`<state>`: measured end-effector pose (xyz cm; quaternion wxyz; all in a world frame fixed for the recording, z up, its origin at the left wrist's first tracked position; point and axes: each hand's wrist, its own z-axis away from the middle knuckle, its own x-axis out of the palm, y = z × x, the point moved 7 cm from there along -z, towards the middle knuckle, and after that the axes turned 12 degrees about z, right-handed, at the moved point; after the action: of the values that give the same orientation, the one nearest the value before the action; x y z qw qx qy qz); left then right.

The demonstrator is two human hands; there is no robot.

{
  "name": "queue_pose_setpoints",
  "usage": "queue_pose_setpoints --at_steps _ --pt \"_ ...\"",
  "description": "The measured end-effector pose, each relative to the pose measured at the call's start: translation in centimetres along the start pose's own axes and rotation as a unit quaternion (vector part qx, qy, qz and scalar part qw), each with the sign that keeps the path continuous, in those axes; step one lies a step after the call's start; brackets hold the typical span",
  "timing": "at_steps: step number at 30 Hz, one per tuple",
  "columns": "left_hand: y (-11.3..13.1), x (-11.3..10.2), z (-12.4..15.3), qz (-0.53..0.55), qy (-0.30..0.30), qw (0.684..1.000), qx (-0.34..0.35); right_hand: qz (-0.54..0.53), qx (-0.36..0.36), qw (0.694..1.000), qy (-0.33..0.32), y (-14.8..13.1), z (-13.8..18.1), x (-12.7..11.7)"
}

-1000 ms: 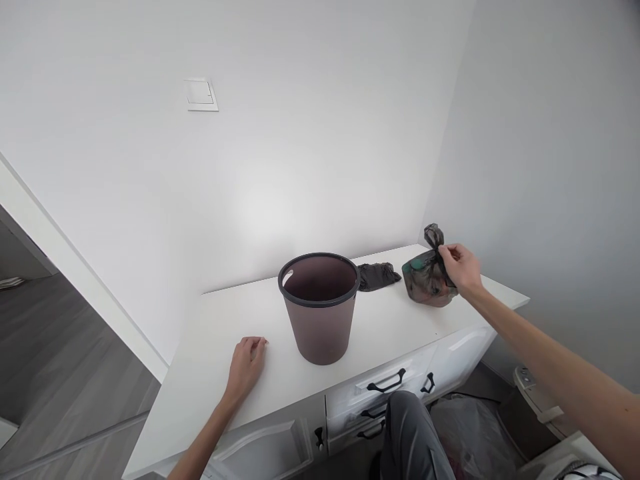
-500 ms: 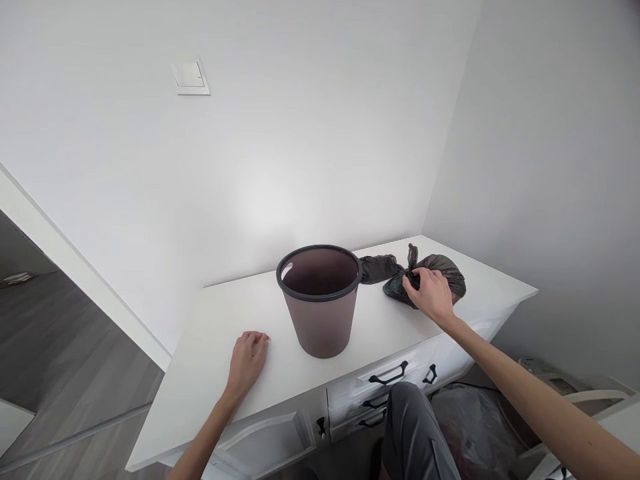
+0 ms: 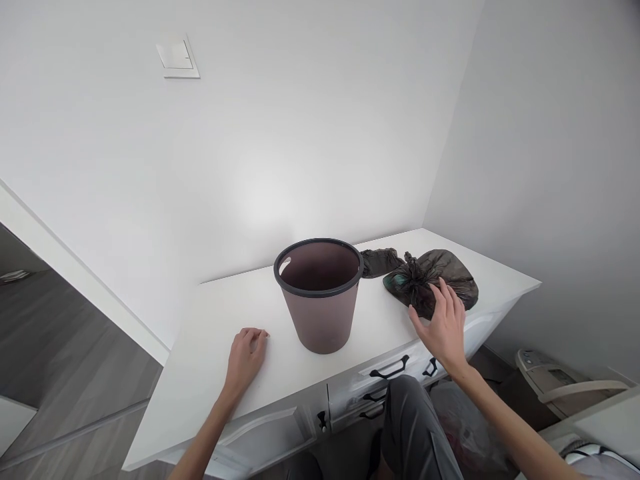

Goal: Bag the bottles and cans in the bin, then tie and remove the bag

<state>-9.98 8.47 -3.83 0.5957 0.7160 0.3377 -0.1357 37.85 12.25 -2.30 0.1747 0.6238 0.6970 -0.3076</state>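
Observation:
My left hand rests on the white countertop with its fingers curled together, and I see nothing in it. To its right stands a brownish-mauve trash bin, upright, with a dark rim and a handle cutout; I see no liner over its rim. My right hand is open, thumb and fingers spread, just in front of a knotted black trash bag that lies on the counter. The fingertips overlap the bag in view; whether they touch it I cannot tell. A bundle of black plastic lies behind, between bin and bag.
Walls border the counter at the back and right, with a light switch at upper left. Below the counter are drawers with black handles. My knee is close to them. A clear plastic bag and a beige appliance sit at lower right.
My right hand has let go of the trash bag's knot and drawn back toward me, fingers spreading. The bag's top has slumped and flattened. The left hand stays put.

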Motion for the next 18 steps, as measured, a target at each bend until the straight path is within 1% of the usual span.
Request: queue_pose_setpoints --at_steps 2,4,6,8,11,13,15,18 --pt "0.0 0.0 0.0 0.002 0.001 1.000 -0.002 -0.024 0.005 1.000 -0.006 0.4 1.6 0.1" --pt "0.2 0.0 0.0 0.003 0.003 1.000 -0.003 -0.062 -0.013 0.998 -0.030 0.1 3.4 0.7" --pt "0.5 0.0 0.0 0.002 0.003 1.000 -0.003 -0.107 -0.048 0.991 -0.070 -1.0 5.0 1.8" --pt "0.8 0.0 0.1 0.002 0.002 1.000 -0.003 -0.152 -0.087 0.977 -0.120 -2.6 5.9 3.4" --pt "1.0 -0.1 0.3 0.002 0.005 1.000 -0.006 -0.210 -0.136 0.948 -0.199 -5.0 5.8 6.3" --pt "1.0 -0.1 0.4 0.001 0.008 1.000 -0.009 -0.228 -0.151 0.932 -0.238 -6.4 5.2 8.3" --pt "0.9 -0.2 0.4 -0.001 0.010 1.000 -0.013 -0.213 -0.152 0.929 -0.263 -7.3 4.5 10.1" --pt "0.5 -0.1 0.3 -0.004 0.011 1.000 -0.021 -0.140 -0.148 0.935 -0.292 -8.4 3.9 12.1"
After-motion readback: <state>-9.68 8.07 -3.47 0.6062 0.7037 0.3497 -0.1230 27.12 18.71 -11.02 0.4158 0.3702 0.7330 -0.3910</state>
